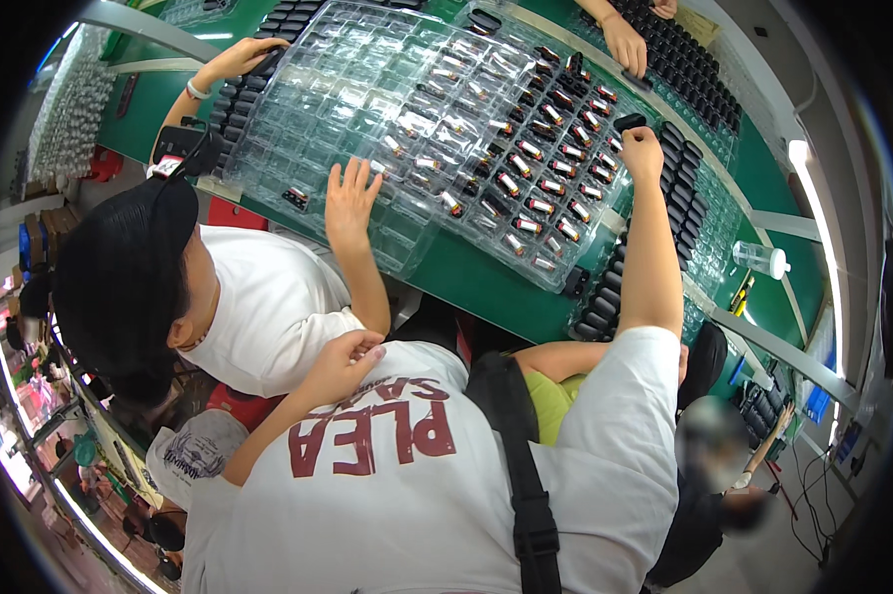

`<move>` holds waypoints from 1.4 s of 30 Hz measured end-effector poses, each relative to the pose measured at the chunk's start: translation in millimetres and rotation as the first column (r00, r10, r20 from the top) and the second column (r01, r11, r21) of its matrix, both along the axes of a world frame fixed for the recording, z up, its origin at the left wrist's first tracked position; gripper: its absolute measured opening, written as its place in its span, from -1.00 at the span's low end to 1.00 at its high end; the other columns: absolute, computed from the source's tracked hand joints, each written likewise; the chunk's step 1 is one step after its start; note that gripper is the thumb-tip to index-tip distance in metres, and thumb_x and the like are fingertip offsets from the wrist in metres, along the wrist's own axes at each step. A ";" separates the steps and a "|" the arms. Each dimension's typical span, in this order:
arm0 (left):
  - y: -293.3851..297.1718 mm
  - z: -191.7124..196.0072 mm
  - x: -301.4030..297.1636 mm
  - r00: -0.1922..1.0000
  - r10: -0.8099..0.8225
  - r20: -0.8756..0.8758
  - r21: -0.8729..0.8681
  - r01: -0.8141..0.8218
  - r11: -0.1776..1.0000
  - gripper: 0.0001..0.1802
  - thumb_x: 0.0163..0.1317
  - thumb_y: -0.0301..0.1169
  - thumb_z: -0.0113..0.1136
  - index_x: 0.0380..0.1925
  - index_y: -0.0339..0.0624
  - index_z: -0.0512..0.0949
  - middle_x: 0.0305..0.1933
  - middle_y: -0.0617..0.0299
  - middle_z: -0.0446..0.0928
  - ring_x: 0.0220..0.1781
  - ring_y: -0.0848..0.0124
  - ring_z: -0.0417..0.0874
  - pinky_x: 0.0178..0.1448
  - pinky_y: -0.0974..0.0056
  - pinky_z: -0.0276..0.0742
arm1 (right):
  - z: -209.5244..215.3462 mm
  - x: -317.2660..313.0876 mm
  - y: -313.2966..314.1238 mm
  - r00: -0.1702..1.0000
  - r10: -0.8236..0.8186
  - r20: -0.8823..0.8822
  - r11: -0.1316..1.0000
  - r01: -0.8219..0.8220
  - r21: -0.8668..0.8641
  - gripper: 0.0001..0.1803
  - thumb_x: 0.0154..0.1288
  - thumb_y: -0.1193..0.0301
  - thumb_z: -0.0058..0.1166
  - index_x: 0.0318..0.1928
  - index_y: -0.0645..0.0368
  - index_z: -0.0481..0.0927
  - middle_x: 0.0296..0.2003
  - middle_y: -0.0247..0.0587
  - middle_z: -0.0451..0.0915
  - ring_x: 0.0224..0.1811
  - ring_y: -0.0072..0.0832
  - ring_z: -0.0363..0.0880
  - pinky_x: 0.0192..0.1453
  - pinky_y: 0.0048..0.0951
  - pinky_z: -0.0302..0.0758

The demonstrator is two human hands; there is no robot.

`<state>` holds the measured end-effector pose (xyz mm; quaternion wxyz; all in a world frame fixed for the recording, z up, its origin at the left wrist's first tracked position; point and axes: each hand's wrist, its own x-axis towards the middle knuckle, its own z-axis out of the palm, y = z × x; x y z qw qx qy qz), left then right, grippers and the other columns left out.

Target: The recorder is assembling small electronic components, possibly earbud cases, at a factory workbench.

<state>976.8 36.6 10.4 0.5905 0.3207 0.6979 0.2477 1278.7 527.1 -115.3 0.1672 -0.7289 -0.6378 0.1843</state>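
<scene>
My right arm reaches forward over the green table. My right hand point(643, 153) is closed, with its fingertips on a black oval case point(629, 122) at the right edge of the clear plastic trays. Bent close to my chest, my left hand point(344, 366) has its fingers curled in; whatever they may hold is hidden. It is nearest to a co-worker's elbow. Small cylindrical parts with white and orange bands point(530, 149) fill many pockets of the clear tray point(466, 228). Rows of black oval cases point(605, 297) lie to the right of that tray.
At my left a co-worker in a black cap point(120, 267) has one hand point(352, 203) by the trays. Across the table another person's hand point(625, 45) reaches in. A clear bottle point(760, 259) and a yellow cutter point(741, 295) lie at the right on the green table point(486, 322).
</scene>
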 end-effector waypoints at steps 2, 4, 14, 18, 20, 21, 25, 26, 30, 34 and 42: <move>-5.6 -2.9 -4.9 1.000 -0.001 0.007 0.030 0.001 1.000 -0.66 0.28 -0.31 0.12 -0.09 -0.37 0.51 -0.26 0.15 0.59 -0.24 0.48 0.56 -0.10 0.39 0.47 | 49.6 -29.8 -43.9 0.946 0.244 -0.214 0.949 -0.278 -0.148 -0.78 0.18 0.25 0.08 -0.26 0.10 0.59 -0.42 -0.12 0.61 -0.31 -0.39 0.60 -0.22 -0.38 0.47; -9.4 -11.9 -8.4 0.975 0.061 0.215 0.109 -0.086 0.990 -0.68 0.30 -0.32 0.08 -0.11 -0.37 0.52 -0.27 0.16 0.59 -0.24 0.49 0.56 -0.11 0.39 0.47 | 74.6 -42.2 -89.7 0.822 0.518 -0.237 0.840 -0.541 -0.039 -0.88 0.22 0.43 0.06 -0.28 0.20 0.51 -0.56 -0.33 0.49 -0.52 -0.65 0.45 -0.39 -0.54 0.38; 12.7 26.5 -45.9 0.393 0.251 0.885 -0.194 -0.179 0.965 0.09 0.05 0.53 -0.59 0.10 -0.26 0.32 -0.12 -0.17 0.54 -0.18 -0.03 0.64 -0.04 0.03 0.56 | 222.6 -178.8 -353.5 0.160 0.940 -0.302 0.130 -0.985 -0.117 -0.89 0.11 0.48 0.07 -0.30 0.13 0.50 -0.42 -0.14 0.52 -0.35 -0.16 0.53 -0.28 -0.26 0.44; -12.7 15.7 -53.5 0.351 0.198 0.915 -0.191 -0.055 0.980 0.00 0.13 0.47 -0.59 -0.11 -0.25 0.46 -0.30 -0.13 0.58 -0.37 0.05 0.66 -0.16 0.13 0.60 | 227.1 -193.2 -399.4 0.123 0.970 -0.209 0.073 -0.969 -0.234 -0.96 0.12 0.46 0.01 -0.38 0.10 0.47 -0.43 -0.16 0.49 -0.35 -0.17 0.52 -0.28 -0.21 0.43; -21.1 13.0 -56.1 0.371 0.193 0.908 -0.201 -0.016 0.979 -0.04 0.17 0.44 -0.58 -0.18 -0.24 0.49 -0.35 -0.11 0.59 -0.44 0.09 0.65 -0.22 0.17 0.60 | 225.8 -194.4 -412.7 0.154 0.964 -0.217 0.098 -0.964 -0.247 -0.96 0.12 0.47 0.01 -0.36 0.09 0.48 -0.42 -0.15 0.50 -0.34 -0.17 0.52 -0.27 -0.22 0.43; -24.1 13.2 -57.7 0.384 0.199 0.902 -0.218 0.007 0.976 -0.07 0.20 0.41 -0.58 -0.19 -0.24 0.48 -0.36 -0.11 0.58 -0.46 0.11 0.63 -0.25 0.18 0.58 | 223.7 -193.6 -417.2 0.173 0.957 -0.232 0.113 -0.961 -0.253 -0.94 0.13 0.47 0.02 -0.35 0.09 0.49 -0.40 -0.14 0.51 -0.34 -0.18 0.52 -0.27 -0.24 0.43; -31.5 18.3 -58.5 0.426 0.234 0.874 -0.244 -0.031 0.969 -0.13 0.27 0.33 -0.62 -0.16 -0.22 0.47 -0.41 -0.09 0.56 -0.56 0.20 0.54 -0.41 0.22 0.46 | 203.0 -183.9 -419.9 0.228 0.887 -0.401 0.193 -0.973 -0.126 -0.90 0.21 0.46 0.02 -0.25 0.11 0.54 -0.34 -0.20 0.56 -0.32 -0.27 0.56 -0.23 -0.34 0.48; -32.6 17.7 -59.3 0.423 0.252 0.870 -0.239 -0.085 0.967 -0.14 0.29 0.31 -0.63 -0.15 -0.21 0.46 -0.43 -0.08 0.55 -0.58 0.22 0.52 -0.44 0.24 0.42 | 191.3 -179.8 -411.2 0.215 0.782 -0.585 0.242 -0.970 -0.033 -0.86 0.26 0.45 0.00 -0.18 0.15 0.54 -0.30 -0.25 0.58 -0.29 -0.35 0.57 -0.19 -0.39 0.50; -32.7 30.9 -59.8 0.479 0.281 0.832 -0.206 -0.204 0.957 -0.19 0.33 0.25 -0.57 -0.02 -0.26 0.41 -0.48 -0.06 0.53 -0.58 0.25 0.51 -0.51 0.30 0.41 | 114.9 -145.9 -319.7 0.568 0.381 -0.729 0.764 -0.638 -0.097 -0.75 0.32 0.40 0.03 -0.06 0.26 0.53 -0.32 -0.27 0.62 -0.30 -0.60 0.56 -0.15 -0.52 0.50; -27.8 43.9 -57.6 0.475 0.342 0.811 -0.221 -0.293 0.930 -0.20 0.34 0.23 -0.55 0.01 -0.27 0.40 -0.48 -0.07 0.53 -0.62 0.29 0.47 -0.52 0.31 0.35 | 20.6 -88.6 -248.2 0.919 0.373 0.127 0.923 -0.354 -0.150 -0.66 0.09 0.31 0.16 -0.08 0.09 0.59 -0.25 -0.10 0.63 -0.19 -0.15 0.60 -0.06 -0.24 0.50; -19.6 45.4 -44.0 0.533 0.346 0.772 -0.191 -0.324 0.927 -0.20 0.35 0.22 -0.60 0.00 -0.27 0.40 -0.46 -0.07 0.53 -0.61 0.30 0.47 -0.50 0.31 0.37 | -20.5 -74.9 -236.1 0.771 0.466 0.434 0.882 -0.443 -0.160 -0.78 0.09 0.32 0.18 -0.24 0.10 0.60 -0.15 -0.12 0.49 -0.02 -0.18 0.48 -0.04 -0.18 0.50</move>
